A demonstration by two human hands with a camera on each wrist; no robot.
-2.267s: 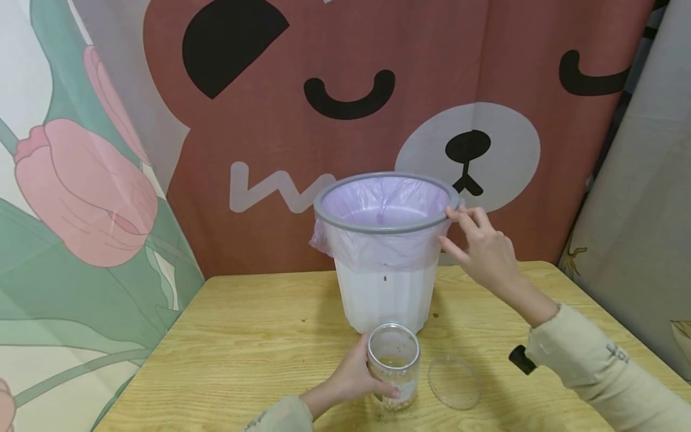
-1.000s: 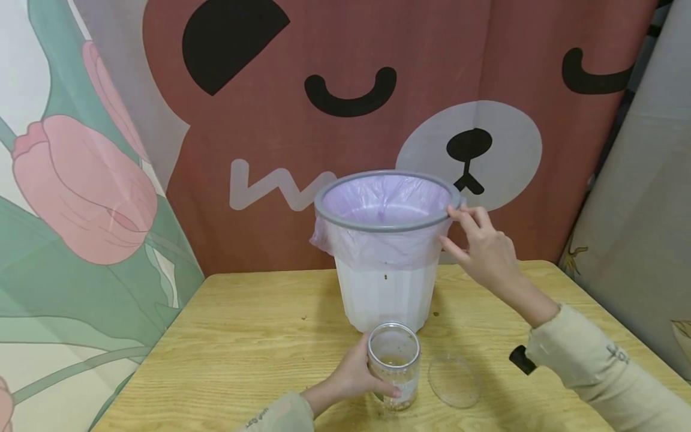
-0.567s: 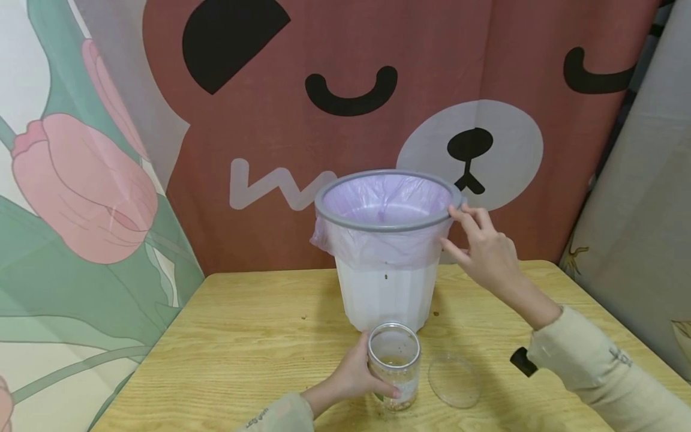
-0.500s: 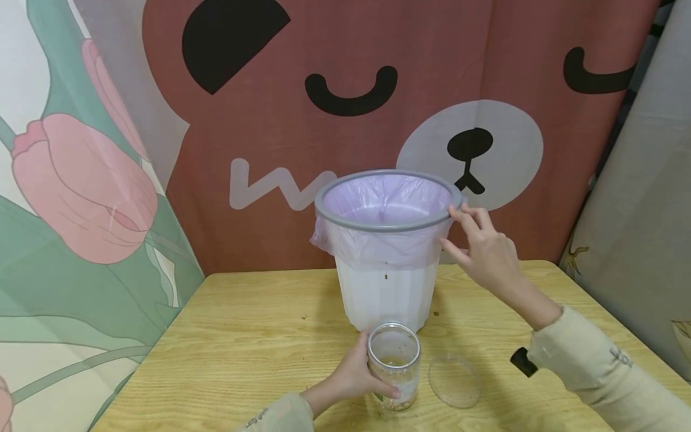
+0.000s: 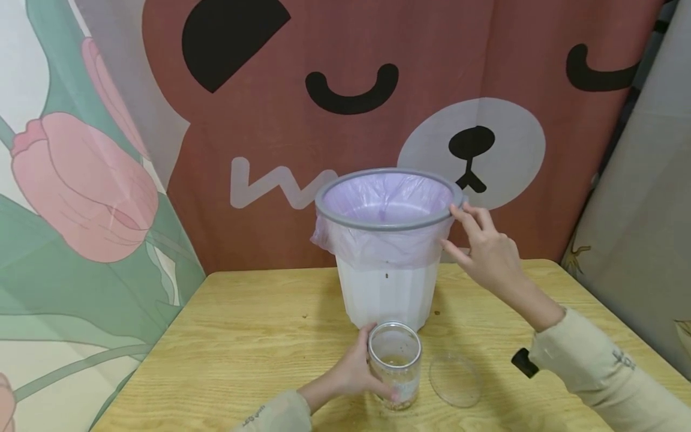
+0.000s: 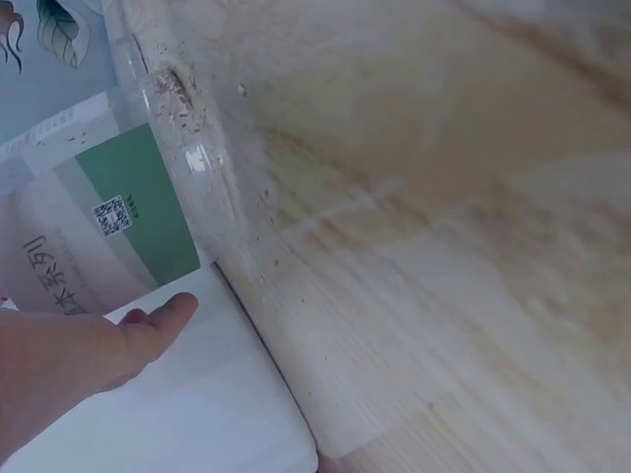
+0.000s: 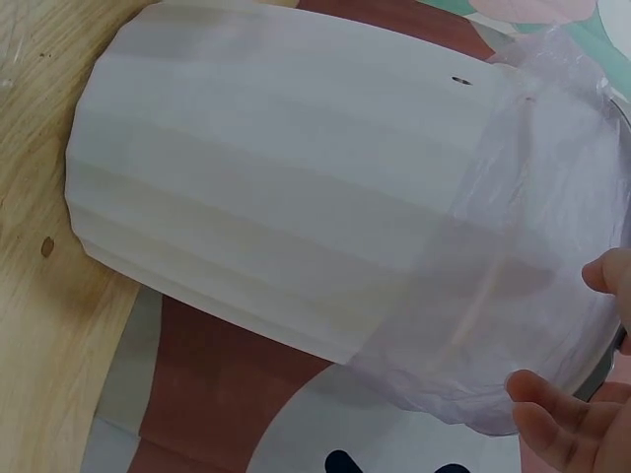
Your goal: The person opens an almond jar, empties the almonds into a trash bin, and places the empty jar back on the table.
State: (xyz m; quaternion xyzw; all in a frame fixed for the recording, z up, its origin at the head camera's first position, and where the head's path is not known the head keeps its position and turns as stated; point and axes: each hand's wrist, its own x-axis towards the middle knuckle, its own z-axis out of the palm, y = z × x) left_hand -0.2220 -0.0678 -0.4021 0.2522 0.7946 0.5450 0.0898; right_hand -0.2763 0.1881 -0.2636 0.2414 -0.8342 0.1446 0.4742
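A clear jar (image 5: 396, 360) with a metal rim and a label stands upright at the near middle of the table, with small brown bits inside. My left hand (image 5: 356, 372) holds it from the left, thumb across the near side and fingers along the far side. In the left wrist view, the jar's green label (image 6: 133, 207) shows beside my fingers. My right hand (image 5: 488, 252) touches the outer right side of a white trash bin (image 5: 388, 294), fingertips at its grey rim and thumb lower, against the purple bag (image 5: 372, 240) that lines the bin.
A clear round lid (image 5: 455, 381) lies flat to the right of the jar. Small brown crumbs (image 5: 437, 312) are scattered over the wooden table (image 5: 243, 336). Behind it hangs a brown cloth (image 5: 270, 120) with a bear print, and a tulip-print cloth (image 5: 92, 192) hangs at the left.
The fingers of my left hand on the jar's far side have shifted slightly forward. Jar, bin, lid and right hand keep their places; the head view tilts very slightly.
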